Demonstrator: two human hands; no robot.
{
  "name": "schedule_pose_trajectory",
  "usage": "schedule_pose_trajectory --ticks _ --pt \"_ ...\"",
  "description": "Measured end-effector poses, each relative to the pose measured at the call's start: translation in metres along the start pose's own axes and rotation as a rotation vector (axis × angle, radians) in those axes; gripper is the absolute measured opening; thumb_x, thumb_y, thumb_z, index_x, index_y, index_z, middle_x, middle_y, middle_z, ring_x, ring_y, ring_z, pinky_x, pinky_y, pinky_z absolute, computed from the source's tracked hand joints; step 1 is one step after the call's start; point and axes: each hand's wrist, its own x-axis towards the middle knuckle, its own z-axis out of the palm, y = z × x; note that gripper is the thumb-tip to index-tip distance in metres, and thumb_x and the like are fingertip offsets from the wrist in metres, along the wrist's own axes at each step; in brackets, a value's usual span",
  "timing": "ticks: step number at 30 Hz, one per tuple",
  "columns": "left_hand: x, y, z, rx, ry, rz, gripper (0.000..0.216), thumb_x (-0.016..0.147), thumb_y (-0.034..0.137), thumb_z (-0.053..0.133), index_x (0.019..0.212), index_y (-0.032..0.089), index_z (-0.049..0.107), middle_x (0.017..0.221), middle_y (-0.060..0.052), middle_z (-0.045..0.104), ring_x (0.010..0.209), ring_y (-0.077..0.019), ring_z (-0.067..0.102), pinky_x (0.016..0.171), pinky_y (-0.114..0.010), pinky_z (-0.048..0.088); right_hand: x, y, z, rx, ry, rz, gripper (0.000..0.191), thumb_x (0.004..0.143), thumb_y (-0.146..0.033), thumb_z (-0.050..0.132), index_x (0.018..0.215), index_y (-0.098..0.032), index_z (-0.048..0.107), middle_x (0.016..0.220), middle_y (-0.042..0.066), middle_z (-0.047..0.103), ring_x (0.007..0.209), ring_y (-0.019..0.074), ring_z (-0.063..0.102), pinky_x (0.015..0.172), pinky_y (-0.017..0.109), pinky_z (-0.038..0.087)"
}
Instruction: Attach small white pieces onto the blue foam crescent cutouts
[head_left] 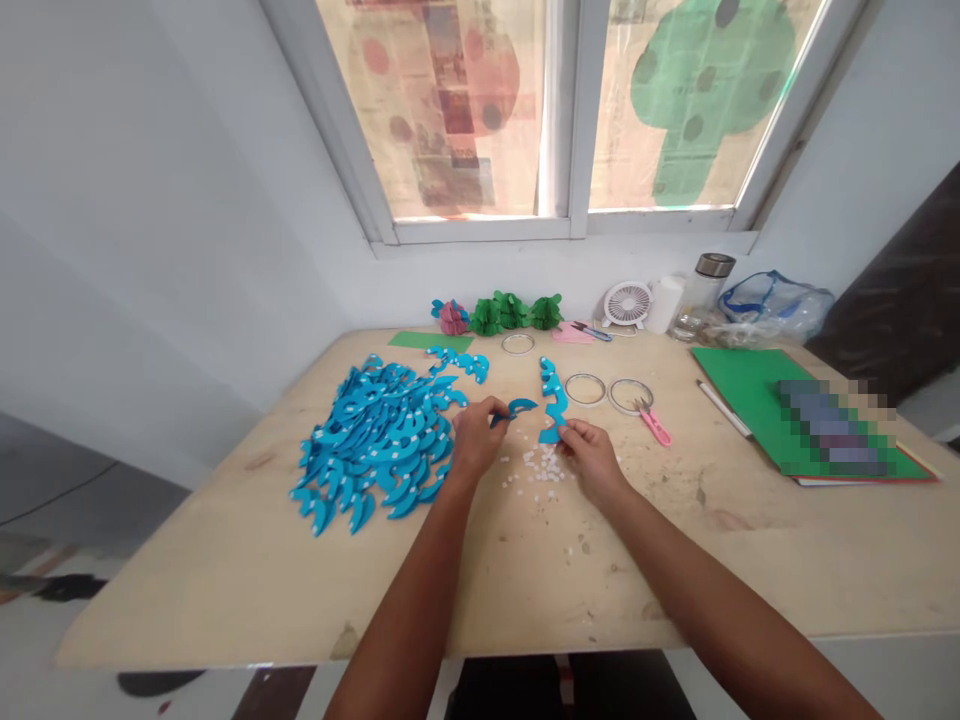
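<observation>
My left hand (478,436) pinches a curved piece of dark blue paper (520,407) just above the table. With its fingertips, my right hand (592,455) grips the near end of a strip of blue paper crescents (553,390), which runs away from me on the wood. Small white squares (544,465) lie scattered between and below my hands. Left of my left hand is a large heap of blue paper crescents (382,430), many bearing white squares. Another few joined crescents (459,362) lie behind the heap.
Metal rings (585,389) and pink thread snips (654,422) lie to the right. Farther right are a white pen (724,408) and green sheets (739,375). Along the wall stand green paper ornaments (510,311), a small fan (628,303) and a glass bottle (701,298).
</observation>
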Motion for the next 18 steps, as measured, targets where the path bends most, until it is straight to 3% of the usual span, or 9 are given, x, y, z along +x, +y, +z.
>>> schedule_pose_trajectory --ticks 3,8,12,18 --pt "-0.004 0.007 -0.002 -0.119 0.073 0.091 0.012 0.074 0.016 0.049 0.074 0.022 0.06 0.082 -0.003 0.067 0.087 -0.0198 0.059 0.083 -0.033 0.039 0.0 -0.008 -0.002 0.207 -0.01 0.031 0.021 0.064 -0.037 0.067 0.071 -0.017 0.065 0.065 0.002 0.063 0.055 0.0118 0.053 0.052 0.024 0.04" --pt "-0.014 0.019 0.004 -0.15 0.12 0.178 0.013 0.073 0.012 0.049 0.076 0.021 0.058 0.085 -0.004 0.065 0.09 -0.0204 0.057 0.088 -0.035 0.037 -0.004 -0.019 -0.003 0.374 -0.176 0.117 0.023 0.066 -0.036 0.068 0.082 -0.019 0.066 0.094 0.006 0.066 0.07 0.0141 0.061 0.065 0.027 0.047" --pt "-0.019 0.024 0.015 -0.157 0.11 0.226 0.016 0.073 0.011 0.048 0.08 0.022 0.058 0.087 -0.004 0.064 0.092 -0.0201 0.055 0.09 -0.034 0.036 -0.007 -0.021 -0.001 0.353 -0.252 0.126 0.025 0.069 -0.037 0.067 0.084 -0.018 0.066 0.093 0.008 0.067 0.078 0.018 0.063 0.069 0.03 0.048" --pt "-0.019 0.021 0.02 -0.208 0.136 0.248 0.019 0.071 0.01 0.051 0.084 0.021 0.06 0.088 -0.005 0.064 0.093 -0.021 0.055 0.09 -0.036 0.037 -0.005 -0.017 -0.001 0.399 -0.22 0.108 0.019 0.07 -0.033 0.067 0.079 -0.017 0.066 0.087 0.007 0.069 0.081 0.0187 0.063 0.071 0.03 0.049"
